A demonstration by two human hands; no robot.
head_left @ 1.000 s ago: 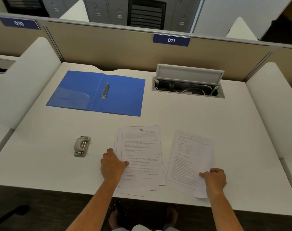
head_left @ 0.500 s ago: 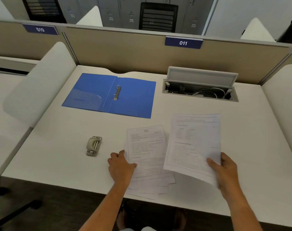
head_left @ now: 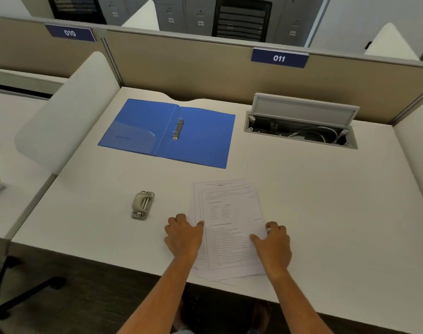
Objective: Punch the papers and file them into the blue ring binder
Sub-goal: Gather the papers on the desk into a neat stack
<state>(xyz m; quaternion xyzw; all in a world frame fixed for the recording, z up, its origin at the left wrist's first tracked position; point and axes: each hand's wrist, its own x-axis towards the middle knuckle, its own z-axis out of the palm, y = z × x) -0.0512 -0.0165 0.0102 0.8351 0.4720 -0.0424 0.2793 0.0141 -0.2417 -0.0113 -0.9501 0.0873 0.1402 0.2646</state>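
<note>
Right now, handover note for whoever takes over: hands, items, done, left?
Left hand: flat on the left edge of the papers, no grip.
Right hand: flat on their right edge, no grip.
Papers: one loose, uneven stack at the desk's near edge, bottom corners overhanging.
Punch: left of the stack, untouched.
Binder: open and flat at the back, no sheets on its rings.
Done: sheets gathered.
Left: square the stack, punch, file.

**Desk and what is lying on it**

The white desk is carrying an open blue binder upper centre, a hole punch lower left, and loosely stacked papers overhanging its near edge.
</note>
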